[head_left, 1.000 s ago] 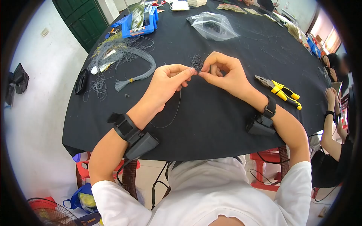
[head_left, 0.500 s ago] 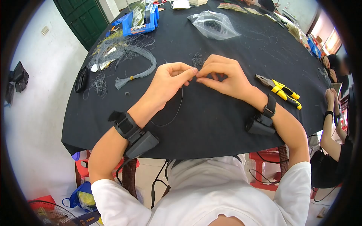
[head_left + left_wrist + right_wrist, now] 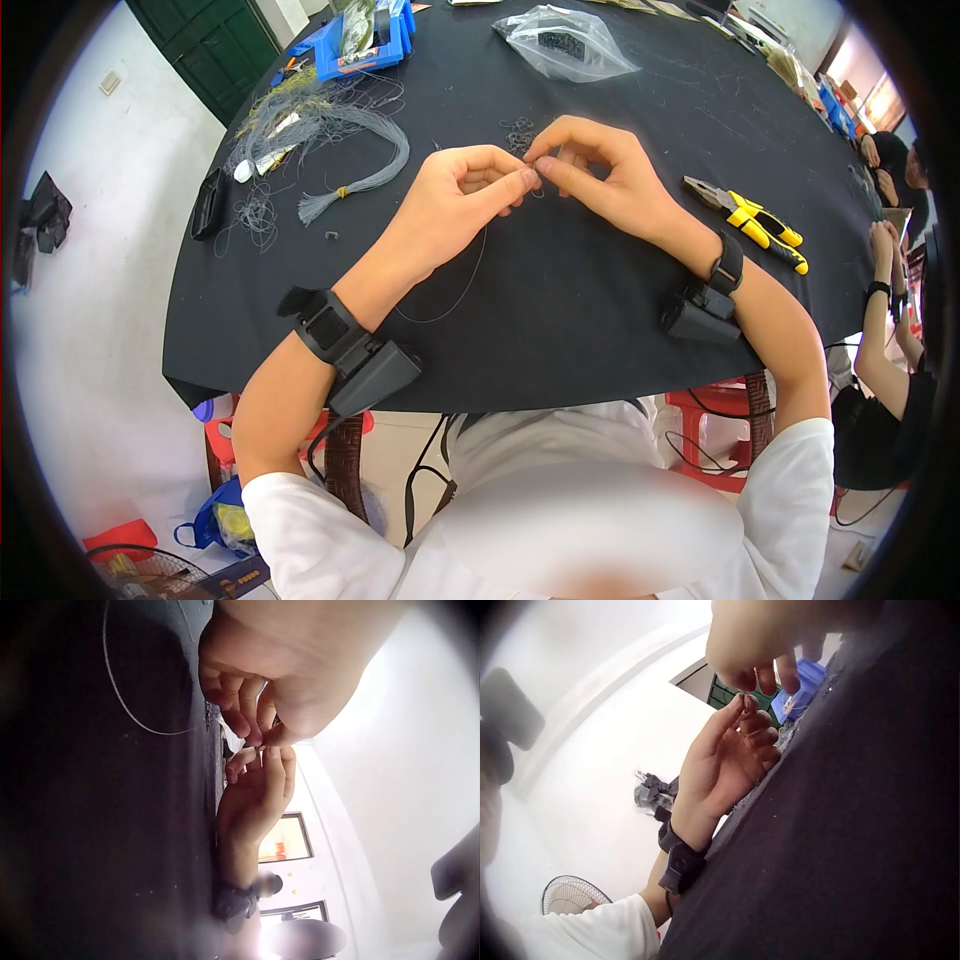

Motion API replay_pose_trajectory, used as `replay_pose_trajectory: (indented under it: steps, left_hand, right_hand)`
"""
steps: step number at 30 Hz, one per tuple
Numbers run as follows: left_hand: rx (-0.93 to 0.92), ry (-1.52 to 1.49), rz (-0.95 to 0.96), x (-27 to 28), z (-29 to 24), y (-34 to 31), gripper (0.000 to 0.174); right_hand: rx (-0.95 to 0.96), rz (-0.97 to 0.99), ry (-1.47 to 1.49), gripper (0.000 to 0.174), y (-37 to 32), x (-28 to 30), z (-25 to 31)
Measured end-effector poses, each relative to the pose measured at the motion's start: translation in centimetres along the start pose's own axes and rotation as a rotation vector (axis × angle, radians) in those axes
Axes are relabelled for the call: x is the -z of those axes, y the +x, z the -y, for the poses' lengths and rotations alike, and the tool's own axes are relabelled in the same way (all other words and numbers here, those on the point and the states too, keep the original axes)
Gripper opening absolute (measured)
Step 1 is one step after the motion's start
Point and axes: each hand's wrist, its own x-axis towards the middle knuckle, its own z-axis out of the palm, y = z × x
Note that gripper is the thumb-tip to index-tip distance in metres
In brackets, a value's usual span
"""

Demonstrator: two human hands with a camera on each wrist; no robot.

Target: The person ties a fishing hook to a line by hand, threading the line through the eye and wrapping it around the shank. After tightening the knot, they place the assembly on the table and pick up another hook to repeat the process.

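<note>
My left hand [image 3: 462,195] pinches a thin line [image 3: 107,660] between thumb and forefinger, its other fingers curled. The line's tail hangs from this hand and curves down over the black cloth. At the left fingertips my right hand [image 3: 605,178] pinches the same line, thumb and forefinger together; a small loop shows just below. What else the fingertips hold is too small to tell. In the right wrist view the left thumb and forefinger [image 3: 742,703] meet right under the right fingers. Just beyond the hands lies a small heap of tiny dark pieces [image 3: 518,133].
Yellow-and-black pliers [image 3: 750,222] lie to the right. On the left are a tied bundle of grey line [image 3: 385,165], a loose tangle [image 3: 250,222] and a black case [image 3: 208,205]. A blue bin [image 3: 362,62] and a clear plastic bag [image 3: 560,45] stand farther back.
The right fingertips drew slightly back from the left ones, then came in again above the left thumb. The head view has tilted, so the table things sit higher in it.
</note>
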Motion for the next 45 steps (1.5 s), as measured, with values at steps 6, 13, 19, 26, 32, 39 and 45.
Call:
replay_pose_trajectory:
  steps: [6,13,19,26,32,39,45]
  left_hand:
    - [-0.027,-0.014,-0.031,0.17,0.73,0.24,0.022]
    - [-0.011,0.002,0.013,0.08,0.71,0.22,0.023]
    - [0.027,0.022,0.007,0.18,0.72,0.28,0.023]
    - [0.048,-0.001,-0.019,0.16,0.49,0.26,0.022]
    - [0.044,-0.082,-0.053,0.20,0.41,0.20,0.025]
    - [0.010,-0.091,-0.058,0.34,0.71,0.25,0.029]
    - [0.010,-0.095,-0.072,0.24,0.52,0.27,0.028]
  right_hand:
    - [0.011,-0.092,0.124,0.009,0.07,-0.66,-0.42]
    - [0.009,-0.085,0.110,0.010,0.02,-0.65,-0.20]
    - [0.013,-0.075,0.106,0.007,-0.05,-0.63,-0.33]
    - [0.000,-0.063,0.090,0.007,-0.10,-0.66,-0.56]
    - [-0.001,-0.082,0.144,0.007,-0.04,-0.72,-0.72]
    - [-0.036,-0.132,0.131,0.013,0.15,-0.74,-0.86]
    - [-0.042,-0.079,0.155,0.012,0.00,-0.60,-0.44]
